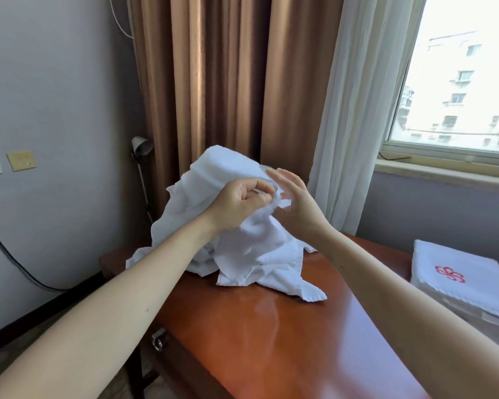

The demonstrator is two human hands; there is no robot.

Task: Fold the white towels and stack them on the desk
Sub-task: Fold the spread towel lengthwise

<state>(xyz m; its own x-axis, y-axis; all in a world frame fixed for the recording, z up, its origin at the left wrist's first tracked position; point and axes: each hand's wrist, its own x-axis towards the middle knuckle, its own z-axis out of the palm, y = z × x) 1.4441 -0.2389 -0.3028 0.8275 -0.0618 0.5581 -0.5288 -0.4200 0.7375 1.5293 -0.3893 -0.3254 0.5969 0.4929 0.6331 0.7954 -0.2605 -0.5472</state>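
Observation:
A crumpled white towel (242, 249) is lifted above the far end of the reddish wooden desk (285, 335), its lower corners trailing on the wood. My left hand (239, 203) pinches a fold of it near the top. Just to the right, my right hand (297, 197) hovers with fingers spread, touching the towel's edge at most. At the desk's right side lies a stack of folded white towels (458, 280), the top one bearing a red flower emblem.
Brown curtains (228, 82) and a white sheer curtain (357, 110) hang behind the desk. A small lamp (141, 146) stands at the desk's far left corner. A window (458, 82) is at the right, wall sockets (20, 160) and a cable at the left.

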